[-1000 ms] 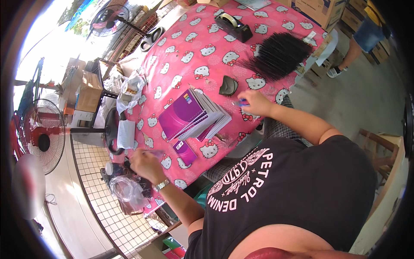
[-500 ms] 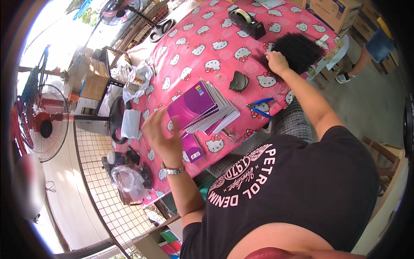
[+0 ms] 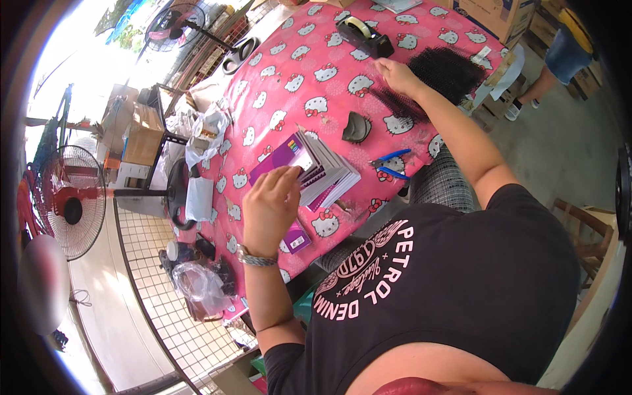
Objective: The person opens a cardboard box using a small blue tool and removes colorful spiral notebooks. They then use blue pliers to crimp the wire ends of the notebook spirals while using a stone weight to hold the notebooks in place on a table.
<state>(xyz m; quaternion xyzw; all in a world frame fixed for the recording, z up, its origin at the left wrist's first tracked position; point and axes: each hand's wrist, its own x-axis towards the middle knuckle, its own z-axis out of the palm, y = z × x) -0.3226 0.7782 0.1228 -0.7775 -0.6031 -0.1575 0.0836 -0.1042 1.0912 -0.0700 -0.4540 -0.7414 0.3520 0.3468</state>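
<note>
A stack of purple-covered notebooks (image 3: 339, 174) lies on the pink patterned tablecloth in front of me, page edges toward the right. Over its left side is my left hand (image 3: 273, 204), fingers bent and drawn together at the top notebook's edge; anything between them is too small to make out. Farther right, my right hand (image 3: 398, 76) has its fingers pinched, beside a spread pile of black wire binding strips (image 3: 447, 72). Whether a strip is in that pinch cannot be seen. Blue-handled pliers (image 3: 395, 164) and a small dark curved holder (image 3: 356, 127) lie between the hands.
A black tape dispenser (image 3: 365, 36) stands at the far side of the table. Plastic bags (image 3: 201, 283) and a standing fan (image 3: 69, 204) are at the left. Cardboard boxes (image 3: 490, 16) are at the far right, with another person's leg (image 3: 543, 92) near them.
My left hand has come right and down, its fingers drawing together at the top notebook. The right hand has moved left and up from the black strips.
</note>
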